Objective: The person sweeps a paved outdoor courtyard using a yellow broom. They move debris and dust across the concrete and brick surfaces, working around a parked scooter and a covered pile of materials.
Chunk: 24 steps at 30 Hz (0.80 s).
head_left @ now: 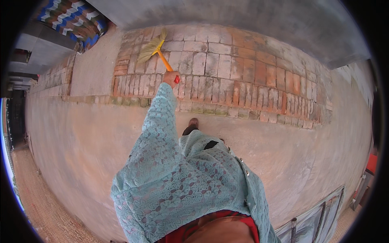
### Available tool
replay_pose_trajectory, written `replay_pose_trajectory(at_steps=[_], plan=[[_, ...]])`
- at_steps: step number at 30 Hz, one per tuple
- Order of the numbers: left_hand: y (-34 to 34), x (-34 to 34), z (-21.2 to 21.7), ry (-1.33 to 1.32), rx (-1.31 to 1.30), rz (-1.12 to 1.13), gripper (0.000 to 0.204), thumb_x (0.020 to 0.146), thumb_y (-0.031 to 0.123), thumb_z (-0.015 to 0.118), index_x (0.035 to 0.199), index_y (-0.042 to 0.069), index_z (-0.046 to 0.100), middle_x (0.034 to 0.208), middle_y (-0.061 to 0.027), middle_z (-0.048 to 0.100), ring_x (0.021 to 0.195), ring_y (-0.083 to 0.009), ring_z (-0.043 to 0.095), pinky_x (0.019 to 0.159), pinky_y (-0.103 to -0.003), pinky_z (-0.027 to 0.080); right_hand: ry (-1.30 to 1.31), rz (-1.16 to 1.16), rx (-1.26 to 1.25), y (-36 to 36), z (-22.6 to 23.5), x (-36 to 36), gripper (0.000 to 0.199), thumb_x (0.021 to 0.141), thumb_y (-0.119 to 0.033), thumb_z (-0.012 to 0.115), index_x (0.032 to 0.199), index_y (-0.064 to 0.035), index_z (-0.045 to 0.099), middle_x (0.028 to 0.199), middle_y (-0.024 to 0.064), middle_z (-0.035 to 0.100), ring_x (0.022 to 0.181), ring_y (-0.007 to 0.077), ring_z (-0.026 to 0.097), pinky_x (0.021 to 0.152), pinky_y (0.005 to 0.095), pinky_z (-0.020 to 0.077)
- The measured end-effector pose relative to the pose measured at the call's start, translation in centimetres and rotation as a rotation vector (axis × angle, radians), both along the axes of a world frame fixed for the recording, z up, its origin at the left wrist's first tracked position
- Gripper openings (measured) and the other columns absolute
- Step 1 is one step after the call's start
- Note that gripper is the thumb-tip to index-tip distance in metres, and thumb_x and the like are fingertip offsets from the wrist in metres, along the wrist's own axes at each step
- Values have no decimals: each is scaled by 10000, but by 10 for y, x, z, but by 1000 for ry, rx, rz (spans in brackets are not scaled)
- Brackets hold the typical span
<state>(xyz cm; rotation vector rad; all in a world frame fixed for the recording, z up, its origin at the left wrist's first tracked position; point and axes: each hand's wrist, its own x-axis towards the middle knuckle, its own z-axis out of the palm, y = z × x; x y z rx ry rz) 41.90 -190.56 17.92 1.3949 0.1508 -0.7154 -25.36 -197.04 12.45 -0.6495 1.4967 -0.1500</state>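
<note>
My left arm [161, 113] stretched straight ahead, and there I had the left hand [171, 77] wrapped round the broom [156, 50], bristles near the brick platform's [259, 73] far left corner! The right hand's state, I couldn't tell.

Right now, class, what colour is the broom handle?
The broom handle is yellow-orange with a red end, clearest in the head view.
</note>
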Motion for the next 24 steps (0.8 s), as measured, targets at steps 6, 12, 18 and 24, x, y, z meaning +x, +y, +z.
replay_pose_trajectory(at_steps=[6,12,18,24], plan=[[-46,-57,-9,-35,168,-346,89,600,-20,548,619,-22,462,507,-92,473,385,-185,452,351,-308,388,-68,-17,8,7,-12,3,401,818,-194,410,1188,-47,364,743,122,548,638,182,542,604,286,468],[-54,-140,-9,-139,266,-594,118,624,7,519,691,-17,426,501,-98,473,360,-180,450,317,-299,367,-150,-15,0,6,-25,16,406,815,-188,411,1190,-40,362,740,122,548,637,184,543,609,285,468],[-25,-221,3,-102,252,-1014,267,650,17,499,881,9,366,507,-85,440,342,-154,422,294,-297,346,-224,-69,-21,18,-48,-1,411,813,-182,412,1192,-34,359,736,122,548,636,185,543,614,283,468],[17,-245,23,66,184,-1252,316,648,19,501,939,11,379,568,-48,453,382,-109,429,314,-246,341,-273,-182,-78,13,-23,25,434,807,-167,423,1207,-18,343,744,116,541,652,186,537,630,295,467]])
